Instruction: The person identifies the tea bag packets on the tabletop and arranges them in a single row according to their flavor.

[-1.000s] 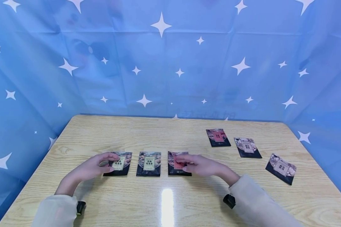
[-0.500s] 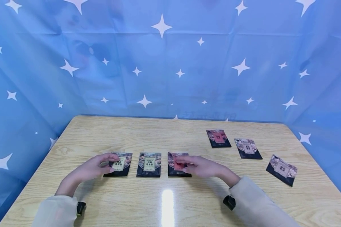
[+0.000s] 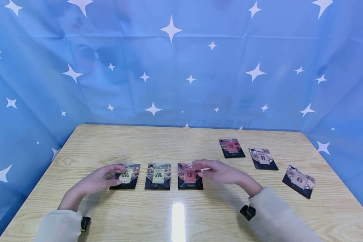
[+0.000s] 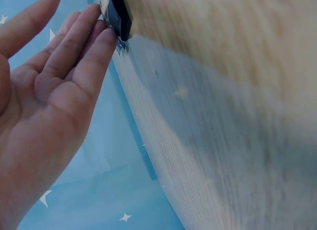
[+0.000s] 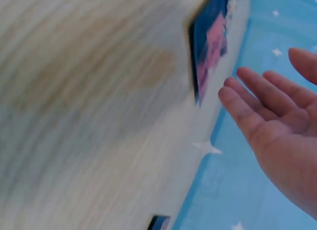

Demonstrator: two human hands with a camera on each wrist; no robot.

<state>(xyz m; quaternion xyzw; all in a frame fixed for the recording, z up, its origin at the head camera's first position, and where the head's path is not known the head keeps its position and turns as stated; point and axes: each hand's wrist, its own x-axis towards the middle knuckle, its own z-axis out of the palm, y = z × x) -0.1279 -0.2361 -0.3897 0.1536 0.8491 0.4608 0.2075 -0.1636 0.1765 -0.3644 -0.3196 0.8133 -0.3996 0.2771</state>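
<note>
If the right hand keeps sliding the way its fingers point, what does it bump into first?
Probably the red-label packet: the right hand points left, fingers just off its edge. Height is unclear.

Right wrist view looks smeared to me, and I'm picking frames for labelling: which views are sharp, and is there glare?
Right wrist view: motion-blurred, table grain and red packet smeared. Left wrist view: wood soft, left hand sharper. Head view: sharp, with a white glare streak on the near tabletop.
</note>
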